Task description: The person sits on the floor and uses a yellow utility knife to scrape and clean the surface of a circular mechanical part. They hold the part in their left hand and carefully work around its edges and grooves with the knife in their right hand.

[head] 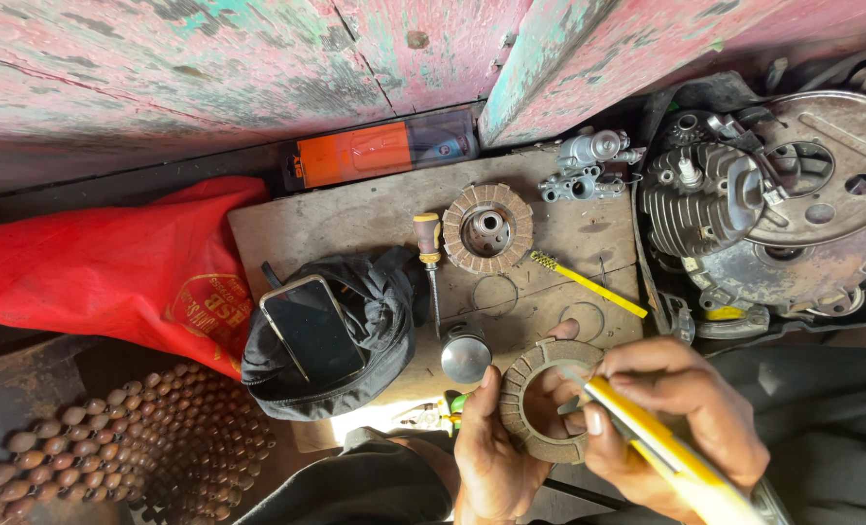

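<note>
A: Item one, held piece?

B: Flat ring-shaped friction plate with brown segmented pads, held above the near edge of the bench. The left hand is clamped on its left rim, thumb on top. The right hand is closed around a yellow-handled tool with a metal blade, whose tip lies on the ring's right side.

A: Just beyond the hands?

B: Worn wooden board serving as bench. On it, just past the left hand, a short polished metal cylinder standing on end. Beyond that, a screwdriver with a wooden handle, lying pointed toward the hands. Beside it, further out, a round clutch assembly with brown notched rim and metal hub. Past the right hand, a thin yellow brush with bristles at its far end, lying slantwise.

A: Far edge?

B: Small grey metal carburettor body, and an orange-and-black flat box against the peeling pink wall.

A: To the left of the hands?

B: Black cloth bundle with a dark-screened phone resting on top; beyond it a red plastic bag; nearer, a mat of brown wooden beads.

A: To the right?

B: Finned grey engine cylinder joined to a round metal cover plate.
</note>
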